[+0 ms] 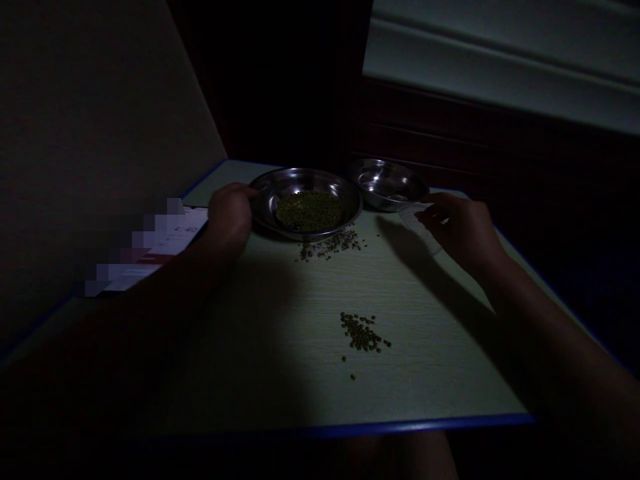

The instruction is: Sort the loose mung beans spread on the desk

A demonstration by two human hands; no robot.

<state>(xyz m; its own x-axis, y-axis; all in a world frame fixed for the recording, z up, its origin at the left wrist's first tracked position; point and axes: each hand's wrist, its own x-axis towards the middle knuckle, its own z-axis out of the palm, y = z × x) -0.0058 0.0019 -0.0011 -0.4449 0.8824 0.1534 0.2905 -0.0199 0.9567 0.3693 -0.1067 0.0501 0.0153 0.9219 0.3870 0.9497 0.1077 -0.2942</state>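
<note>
The left hand [231,213] grips, with bent fingers, the rim of a round, shiny steel bowl [307,179] of coarse green grains [310,211], presumably steadying it. The right hand's [463,230] curled fingers meet a pale, patterned, thin piece [419,227] (grip undetermined). Loose brownish-green rounded grains [364,335] lie between, nearer the wearer than either hand's fingers.

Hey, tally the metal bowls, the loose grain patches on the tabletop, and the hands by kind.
Left metal bowl, right metal bowl: 2
Far grain patch, near grain patch: 2
Left hand, right hand: 2
Total: 6
</note>
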